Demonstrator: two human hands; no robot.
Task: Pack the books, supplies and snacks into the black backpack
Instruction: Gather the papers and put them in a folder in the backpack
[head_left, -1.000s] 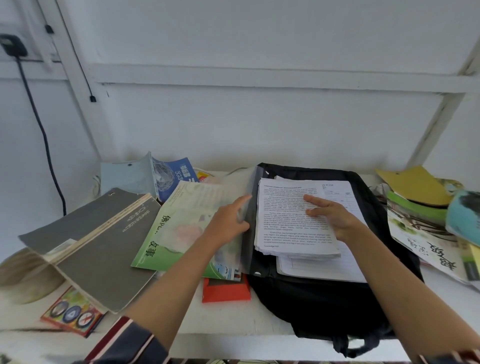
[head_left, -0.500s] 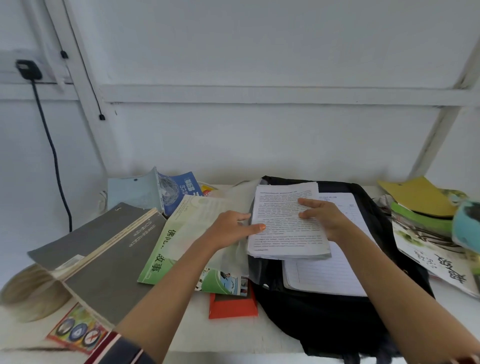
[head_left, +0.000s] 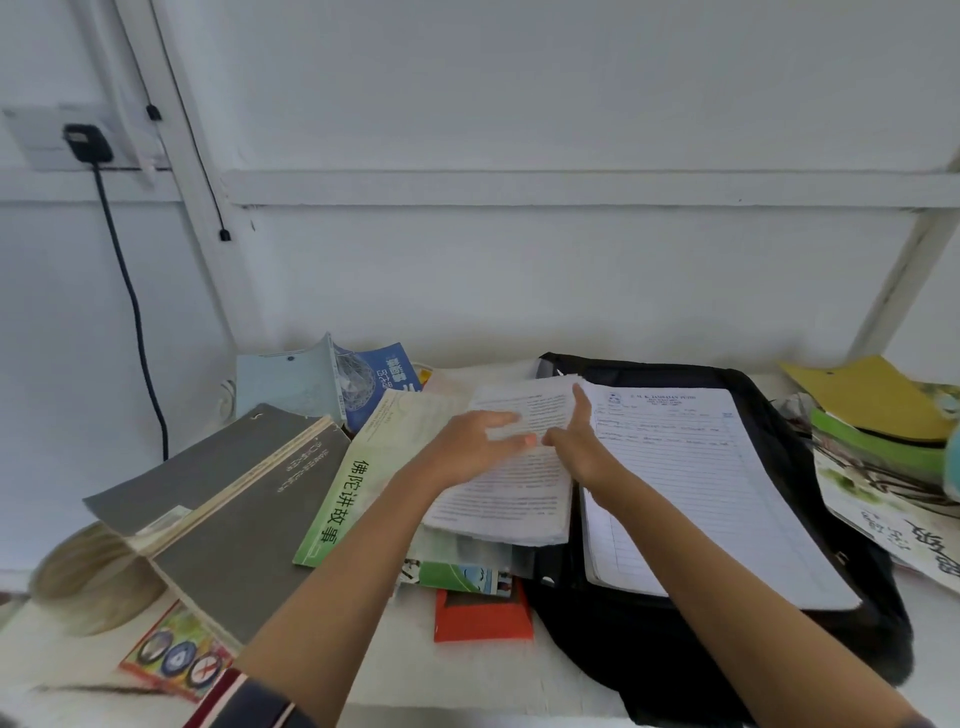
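Observation:
The black backpack (head_left: 649, 654) lies flat on the white table, right of centre. A lined writing pad (head_left: 696, 499) rests on top of it. A stack of printed pages (head_left: 504, 509) lies across the backpack's left edge and over a green book (head_left: 337, 514). My left hand (head_left: 475, 441) is spread on top of the stack, thumb and fingers on the paper. My right hand (head_left: 576, 447) stands edge-on against the stack's right side, between the stack and the pad. Both hands hold the stack.
A grey open book (head_left: 223, 509) and a blue book (head_left: 374, 384) lie at the left. A red packet (head_left: 483, 618) sits under the green book's near end. A colourful card (head_left: 176, 657), a pale round basket (head_left: 78, 582), and yellow and green books (head_left: 872, 405) at the right crowd the table.
Both hands slid the stack of printed pages leftwards off the lined pad, which now shows almost fully. The camera view has tilted upward a little.

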